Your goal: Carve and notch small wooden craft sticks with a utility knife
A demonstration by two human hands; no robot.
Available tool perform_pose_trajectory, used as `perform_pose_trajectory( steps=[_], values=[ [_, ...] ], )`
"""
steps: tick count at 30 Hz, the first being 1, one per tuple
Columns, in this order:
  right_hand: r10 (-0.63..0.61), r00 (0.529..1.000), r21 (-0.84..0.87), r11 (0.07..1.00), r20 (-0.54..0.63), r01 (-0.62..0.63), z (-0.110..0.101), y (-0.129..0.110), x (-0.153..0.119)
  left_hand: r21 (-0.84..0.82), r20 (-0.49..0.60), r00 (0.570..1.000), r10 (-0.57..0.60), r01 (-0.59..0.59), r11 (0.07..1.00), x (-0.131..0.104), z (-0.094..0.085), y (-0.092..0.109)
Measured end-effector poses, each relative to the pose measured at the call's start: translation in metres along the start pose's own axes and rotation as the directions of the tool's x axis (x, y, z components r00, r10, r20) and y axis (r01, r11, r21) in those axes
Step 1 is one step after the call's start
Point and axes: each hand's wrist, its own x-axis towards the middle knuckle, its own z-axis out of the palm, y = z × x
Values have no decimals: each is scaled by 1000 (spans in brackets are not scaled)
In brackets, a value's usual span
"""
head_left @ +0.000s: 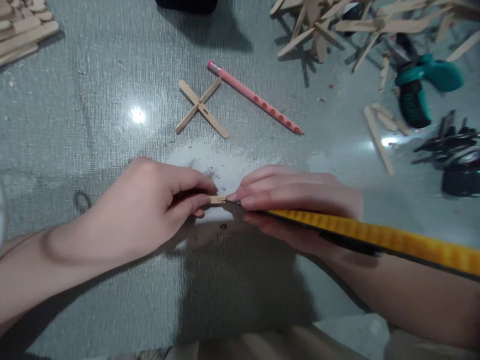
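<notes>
Stick of pale, flat wood [216, 200], marked with a small dark rectangular outline, lies between two bare hands, over a whitish patch of the grey textured table [123, 310]. The left hand [146, 205] pinches its left end narrowly, thumb against fingers; the right hand [296, 192] closes around a long yellow-and-black tool with a thin metal tip [375, 235], the tip at the outline.

Judging by this, light, short strokes along the line would suit such thin wood, with the stick pressed flat and the left fingertips behind the tip's path; a forced tip could slip or split the grain.

Beyond the stick are a crossed pair of pale wooden sticks [198, 104] and a pink pencil [258, 100]. Farther beyond, a black object [186, 4] is cut off by the edge; whether it is a container, or holds anything, cannot be told.
</notes>
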Motion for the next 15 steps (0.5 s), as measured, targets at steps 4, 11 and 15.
perform_pose_trajectory(
  steps=[4,11,15],
  values=[
    [17,999,-4,1000,38,-17,0,0,2,-28,-5,1000,5,-5,1000,0,2,0],
    [43,998,8,999,38,-43,-2,0,1,-45,8,1000,-20,20,999,2,2,2],
    [29,996,32,999,87,-32,-3,0,2,-54,-4,1000,-15,15,998,1,2,2]
  ],
)
